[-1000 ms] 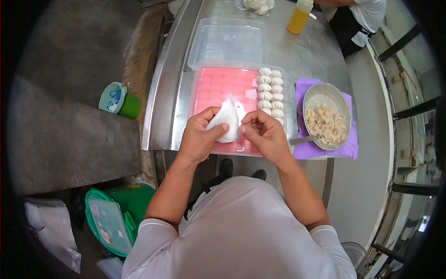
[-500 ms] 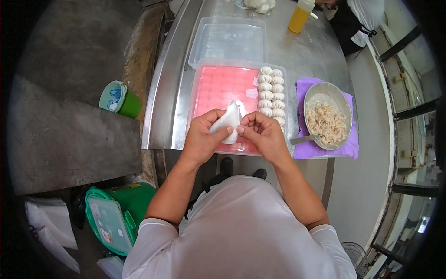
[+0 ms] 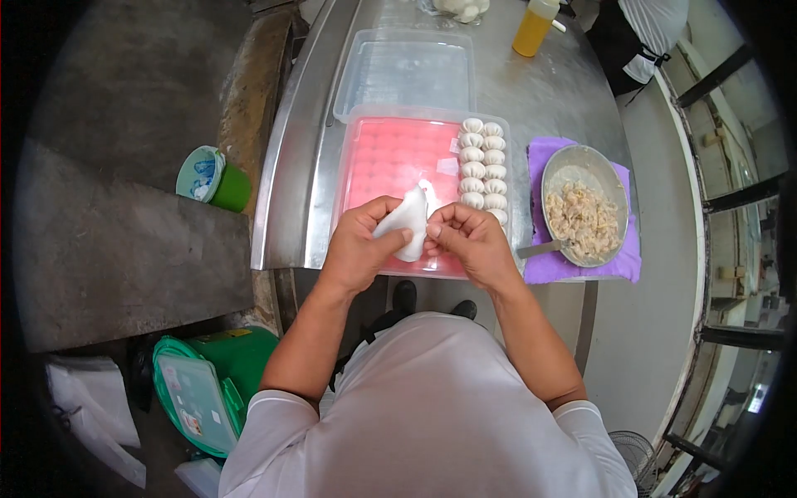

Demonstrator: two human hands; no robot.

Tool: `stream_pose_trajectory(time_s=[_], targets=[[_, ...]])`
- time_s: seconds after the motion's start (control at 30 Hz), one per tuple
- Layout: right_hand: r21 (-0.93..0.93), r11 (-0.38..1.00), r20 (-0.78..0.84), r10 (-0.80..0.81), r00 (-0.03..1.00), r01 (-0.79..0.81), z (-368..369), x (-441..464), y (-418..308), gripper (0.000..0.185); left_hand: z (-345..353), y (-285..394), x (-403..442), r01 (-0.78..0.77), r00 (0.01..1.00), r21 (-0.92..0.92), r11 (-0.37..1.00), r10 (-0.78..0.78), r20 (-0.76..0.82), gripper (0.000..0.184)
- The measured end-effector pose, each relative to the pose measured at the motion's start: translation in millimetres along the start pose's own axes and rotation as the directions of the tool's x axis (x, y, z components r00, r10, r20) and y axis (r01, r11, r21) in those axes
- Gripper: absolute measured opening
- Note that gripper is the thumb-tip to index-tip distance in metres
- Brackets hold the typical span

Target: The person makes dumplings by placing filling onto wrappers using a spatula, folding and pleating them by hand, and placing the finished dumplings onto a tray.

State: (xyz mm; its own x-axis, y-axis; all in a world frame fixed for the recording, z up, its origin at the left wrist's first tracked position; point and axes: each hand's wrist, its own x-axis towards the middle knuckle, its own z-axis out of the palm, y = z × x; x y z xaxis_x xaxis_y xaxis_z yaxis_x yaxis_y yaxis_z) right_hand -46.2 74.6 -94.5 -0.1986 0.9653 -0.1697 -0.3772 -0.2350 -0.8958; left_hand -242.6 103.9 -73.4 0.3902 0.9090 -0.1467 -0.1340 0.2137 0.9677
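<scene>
My left hand (image 3: 371,240) is closed around a thin white dough wrapper (image 3: 404,218), which is folded and stands up to a point, with my thumb across its near face. At the wrapper's right edge, my right hand (image 3: 463,235) pinches with thumb and forefinger, the other fingers curled. Both hands hover over a clear plastic tray (image 3: 342,187). A pink sheet (image 3: 390,153) covers most of it, with rows of round bumps showing. Pleated white dumplings (image 3: 472,154) stand in two rows along the tray's right side; the nearest ones are partly hidden by my right hand.
Right of the tray, a metal bowl of chopped filling (image 3: 585,212) with a spatula (image 3: 541,248) rests on a purple towel (image 3: 544,152). Behind lie a clear lid (image 3: 404,73) and a yellow-filled bottle (image 3: 534,31). Another person (image 3: 635,41) stands at the far right.
The wrapper has tilted slightly, and its pointed top sits a little lower and further left. My right fingers have shifted slightly along its edge. The whole view has drifted a little.
</scene>
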Motion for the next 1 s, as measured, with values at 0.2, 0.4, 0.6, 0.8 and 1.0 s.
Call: stream_pose_trajectory(time_s=[0.2, 0.4, 0.6, 0.8, 1.0], targets=[[-0.076, 0.997, 0.004, -0.031, 1.0, 0.031, -0.1, 0.4, 2.1, 0.015, -3.1, -2.1, 1.1, 0.025, 0.999, -0.037, 0.999, -0.023, 0.047, 0.028], [-0.172, 0.983, -0.018, -0.066, 0.998, 0.062, 2.2, 0.7, 3.7, 0.019, -1.6, -1.4, -0.9, 0.021, 0.999, -0.056, 0.998, -0.019, 0.043, 0.028], [-0.23, 0.966, -0.031, -0.126, 0.992, 0.115, 5.1, 2.4, 5.7, 0.021, -4.1, -0.6, -1.2, 0.039, 0.998, -0.078, 0.996, -0.035, 0.059, 0.028], [-0.252, 0.959, -0.001, -0.135, 0.991, 0.131, 5.6, 0.6, 7.2, 0.02, -2.6, -2.0, -3.4, 0.08, 0.995, -0.151, 0.985, -0.069, 0.077, 0.028], [-0.179, 0.977, 0.013, -0.113, 0.993, 0.114, 8.8, -5.4, 3.1, 0.018, -0.9, -0.1, -7.1, 0.137, 0.989, -0.328, 0.935, -0.111, 0.095, 0.032]])
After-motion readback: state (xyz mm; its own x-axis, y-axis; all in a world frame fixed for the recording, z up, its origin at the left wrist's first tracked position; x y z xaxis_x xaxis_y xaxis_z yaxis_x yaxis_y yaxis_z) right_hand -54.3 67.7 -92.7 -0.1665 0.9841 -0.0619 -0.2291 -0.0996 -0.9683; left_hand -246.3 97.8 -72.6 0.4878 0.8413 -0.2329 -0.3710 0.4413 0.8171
